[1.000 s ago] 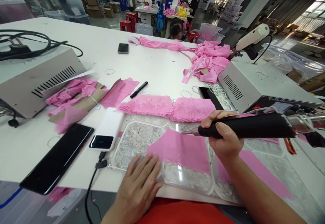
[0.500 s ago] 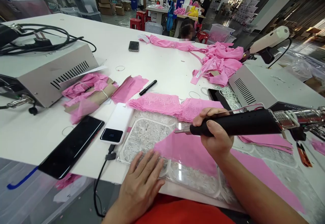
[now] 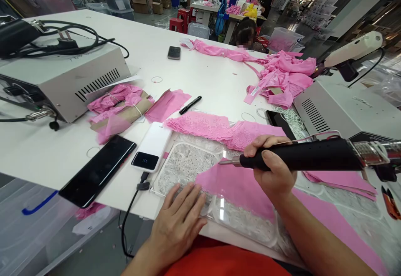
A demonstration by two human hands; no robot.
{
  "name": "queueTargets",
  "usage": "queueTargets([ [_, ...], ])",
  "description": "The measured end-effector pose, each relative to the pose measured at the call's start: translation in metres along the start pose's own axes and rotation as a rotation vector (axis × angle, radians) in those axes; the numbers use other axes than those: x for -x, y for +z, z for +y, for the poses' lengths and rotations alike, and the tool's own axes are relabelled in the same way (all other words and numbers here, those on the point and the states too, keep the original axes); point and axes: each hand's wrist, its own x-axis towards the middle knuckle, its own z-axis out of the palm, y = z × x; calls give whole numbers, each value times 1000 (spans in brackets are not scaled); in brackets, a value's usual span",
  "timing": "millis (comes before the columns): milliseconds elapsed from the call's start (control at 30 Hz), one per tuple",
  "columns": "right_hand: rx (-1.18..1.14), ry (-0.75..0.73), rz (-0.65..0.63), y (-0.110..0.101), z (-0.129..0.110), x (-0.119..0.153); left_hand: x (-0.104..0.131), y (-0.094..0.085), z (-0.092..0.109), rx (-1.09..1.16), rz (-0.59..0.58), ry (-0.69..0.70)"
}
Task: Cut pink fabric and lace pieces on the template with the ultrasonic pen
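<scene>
My right hand (image 3: 275,167) is wrapped around a black hand-held ultrasonic tool (image 3: 310,155) with a slim metal tip. The tip points left and rests at or just over the upper edge of a pink fabric piece (image 3: 241,188); whether it touches, I cannot tell. My left hand (image 3: 180,215) lies flat, fingers stretched, its fingertips by the fabric's left end. Under the fabric is a clear plastic plate (image 3: 188,163) over a grey-white mottled surface. Folded pink lace (image 3: 200,126) lies just beyond. More pink fabric (image 3: 341,230) passes beneath my right forearm.
To the left are a white power bank (image 3: 153,142), a black phone (image 3: 98,171) and a tied pink bundle (image 3: 122,105). Grey machine boxes (image 3: 62,75) flank the table on both sides. A marker (image 3: 190,105) and a pink garment pile (image 3: 282,77) lie farther back. A person (image 3: 246,34) is beyond the table.
The whole view has shifted, so the table's things appear slightly farther right. Both hands keep nearly the same pose, and the tool's tip stays near the fabric's upper edge.
</scene>
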Motion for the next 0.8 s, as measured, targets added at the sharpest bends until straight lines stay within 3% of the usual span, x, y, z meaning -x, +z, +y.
queueTargets([
  [800,-26,72,-64,13,-5,9,3,-2,1,-46,1,-29],
])
